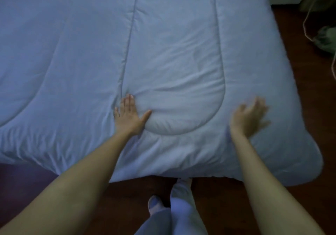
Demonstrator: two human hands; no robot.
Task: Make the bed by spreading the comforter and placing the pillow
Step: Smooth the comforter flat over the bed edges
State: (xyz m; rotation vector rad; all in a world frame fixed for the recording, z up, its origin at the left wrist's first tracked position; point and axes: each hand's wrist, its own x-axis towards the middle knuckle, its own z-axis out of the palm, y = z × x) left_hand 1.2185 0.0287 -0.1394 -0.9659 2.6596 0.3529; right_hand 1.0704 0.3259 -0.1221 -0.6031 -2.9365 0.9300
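A pale blue quilted comforter (163, 53) lies spread over the bed and fills most of the view, with curved stitched seams and soft wrinkles. Its near edge hangs over the bed's end in front of my legs. My left hand (128, 114) lies flat on it, palm down, fingers together, thumb out, beside a rounded seam. My right hand (248, 116) is open on the comforter near its right side, fingers spread and blurred by motion. No pillow is in view.
Dark wooden floor (309, 107) runs along the right side and below the bed's end. A green bundle (325, 40) and thin cords (309, 16) lie on the floor at the far right. My legs and feet (180, 207) stand at the bed's end.
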